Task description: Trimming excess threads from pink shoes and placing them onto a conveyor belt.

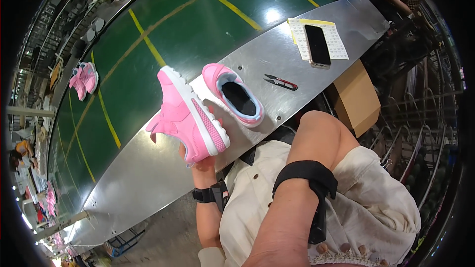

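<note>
The left hand (pixel 203 164) holds a tipped pink shoe (pixel 177 113) over the metal table (pixel 153 180), most fingers hidden behind it, with another pink shoe (pixel 217 75) beside it, but past the black strap (pixel 301 169) the right hand seems lost, so nobody can tell its grip.

Your left hand (pixel 204 162) holds a pink shoe (pixel 185 118) mid-frame; second shoe (pixel 236 97) beside it, snips (pixel 282 83) right of center, phone (pixel 317 45) upper right.
</note>
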Tool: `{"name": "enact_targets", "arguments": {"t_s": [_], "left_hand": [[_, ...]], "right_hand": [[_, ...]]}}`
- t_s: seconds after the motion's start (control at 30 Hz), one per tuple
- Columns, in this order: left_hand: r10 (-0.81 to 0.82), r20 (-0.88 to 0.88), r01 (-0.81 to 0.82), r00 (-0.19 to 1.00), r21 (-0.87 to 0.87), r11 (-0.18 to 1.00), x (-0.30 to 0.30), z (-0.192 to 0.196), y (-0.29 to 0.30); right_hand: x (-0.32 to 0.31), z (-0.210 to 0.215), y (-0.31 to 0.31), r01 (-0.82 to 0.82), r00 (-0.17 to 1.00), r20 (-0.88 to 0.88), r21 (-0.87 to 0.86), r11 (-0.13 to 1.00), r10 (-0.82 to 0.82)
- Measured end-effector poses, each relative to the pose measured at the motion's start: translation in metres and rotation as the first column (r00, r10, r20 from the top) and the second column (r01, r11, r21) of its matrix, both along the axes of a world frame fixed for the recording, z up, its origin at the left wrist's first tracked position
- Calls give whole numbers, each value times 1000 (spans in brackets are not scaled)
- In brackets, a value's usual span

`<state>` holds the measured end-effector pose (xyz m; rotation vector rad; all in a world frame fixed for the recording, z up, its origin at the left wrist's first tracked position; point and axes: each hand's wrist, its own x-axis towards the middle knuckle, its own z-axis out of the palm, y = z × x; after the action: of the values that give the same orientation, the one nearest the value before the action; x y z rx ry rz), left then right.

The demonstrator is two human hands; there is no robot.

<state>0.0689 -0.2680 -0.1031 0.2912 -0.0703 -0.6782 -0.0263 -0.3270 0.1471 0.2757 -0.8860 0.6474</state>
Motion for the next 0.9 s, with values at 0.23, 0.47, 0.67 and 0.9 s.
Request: {"name": "enact_targets", "arguments": {"t_s": [0.23,0.47,0.67,0.9], "left_hand": [[393,258,-470,882,466,749,10,7,29],[-611,729,-932,309,104,-346,11,12,23],[-79,659,-661,748,731,-168,37,-10,51],[122,383,-401,916,895,198,52,-53,55]], "right_hand": [[9,-54,-34,-32,993,-77,-911,412,-93],[12,-153,-156,283,459,587,-808,-517,-667],[5,-237,-207,78,318,731,-655,-751,-604],[41,-269,-179,99,340,801,-551,-828,-492]]}}
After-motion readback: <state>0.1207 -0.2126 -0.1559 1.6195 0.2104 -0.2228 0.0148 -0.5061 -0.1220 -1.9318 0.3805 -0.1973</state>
